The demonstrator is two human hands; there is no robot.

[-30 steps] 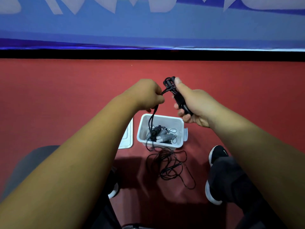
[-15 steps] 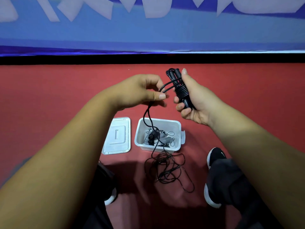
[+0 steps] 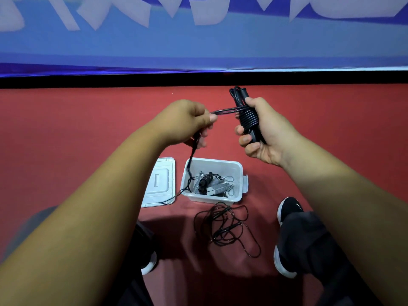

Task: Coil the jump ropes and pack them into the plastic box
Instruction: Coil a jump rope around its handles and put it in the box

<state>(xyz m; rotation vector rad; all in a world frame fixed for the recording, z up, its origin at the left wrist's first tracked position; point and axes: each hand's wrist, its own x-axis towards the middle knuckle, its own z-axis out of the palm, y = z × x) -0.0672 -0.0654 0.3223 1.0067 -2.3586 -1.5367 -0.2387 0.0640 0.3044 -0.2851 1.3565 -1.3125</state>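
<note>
The black jump rope [image 3: 248,117] is held above the plastic box [image 3: 240,173], thin cord wound tightly round its handles; it looks light, limp and slick, best held over the windings so they cannot slip. The grip of the right hand [image 3: 267,133] is clamped on that bundle; the left hand [image 3: 184,122] pinches the free cord taut beside it, slack hanging toward the floor [image 3: 88,120].

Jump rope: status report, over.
Right hand grips half-wound black rope; left hand pinches its free cord. Plastic box open, ropes inside. Loose tangle on floor.
</note>
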